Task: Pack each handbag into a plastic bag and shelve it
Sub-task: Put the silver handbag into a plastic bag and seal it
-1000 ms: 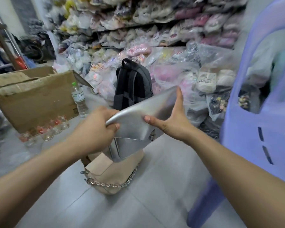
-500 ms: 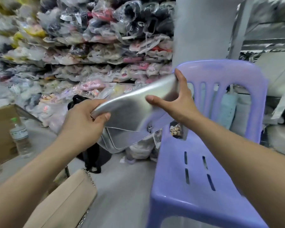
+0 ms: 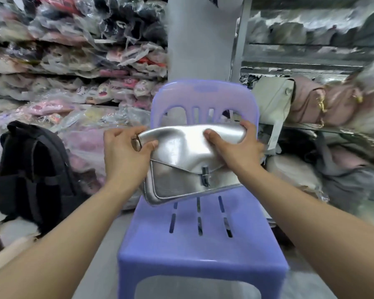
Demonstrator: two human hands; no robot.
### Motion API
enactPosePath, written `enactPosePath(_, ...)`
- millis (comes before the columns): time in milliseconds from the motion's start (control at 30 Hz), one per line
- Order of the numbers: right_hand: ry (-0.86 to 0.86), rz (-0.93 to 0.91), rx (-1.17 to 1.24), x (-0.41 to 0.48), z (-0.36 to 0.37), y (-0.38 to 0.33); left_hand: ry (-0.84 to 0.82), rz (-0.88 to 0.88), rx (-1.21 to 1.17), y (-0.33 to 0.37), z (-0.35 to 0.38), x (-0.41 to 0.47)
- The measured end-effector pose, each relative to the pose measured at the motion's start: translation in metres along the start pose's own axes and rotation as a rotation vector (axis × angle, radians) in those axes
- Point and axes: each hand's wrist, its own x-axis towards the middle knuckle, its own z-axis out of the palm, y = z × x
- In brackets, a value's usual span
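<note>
Nearest, two bare forearms reach in from the lower corners over the seat of a purple plastic chair [image 3: 203, 251]. Above that seat and in front of the chair's backrest, both hands hold a silver handbag [image 3: 181, 169]. The left hand [image 3: 125, 152] has a closed grip on the bag's upper left corner, thumb on the front face and fingers curled round the end. The right hand [image 3: 235, 147] has a closed grip on the upper right end, thumb pressed into the front and fingers wrapped over the top edge. The bag's long axis runs left to right, its right end slightly higher. The flap and its dark clasp [image 3: 205, 176] face the camera, top edge uppermost. To the left stands a black backpack [image 3: 35, 169]. Beyond it are shelves of plastic-bagged goods [image 3: 73, 67]. On the right a metal shelf [image 3: 300, 126] carries a pink handbag [image 3: 324, 104].
</note>
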Motion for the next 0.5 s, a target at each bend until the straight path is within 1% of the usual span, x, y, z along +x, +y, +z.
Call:
enactPosePath(67, 0.001, 0.027, -0.002, -0.001, -0.009, 0.017, 0.035, -0.054, -0.034, 0.001, 0.016, -0.017)
enactPosePath(133, -0.013, 0.046, -0.024, -0.003, -0.015, 0.03, 0.06, -0.147, -0.083, -0.002, 0.029, -0.03)
enactPosePath(200, -0.021, 0.07, -0.053, -0.005, -0.019, 0.039, 0.051, -0.255, -0.095, -0.008, 0.041, -0.033)
enactPosePath(233, -0.021, 0.081, -0.058, -0.006, -0.02, 0.043, 0.041, -0.272, -0.089, -0.012, 0.047, -0.034)
enactPosePath(400, -0.031, 0.1, -0.059, -0.007, -0.023, 0.065, 0.015, -0.203, -0.096, -0.017, 0.073, -0.036)
enactPosePath(500, -0.053, 0.099, -0.069, -0.005, -0.025, 0.077, -0.02, -0.198, -0.101, -0.014, 0.081, -0.04)
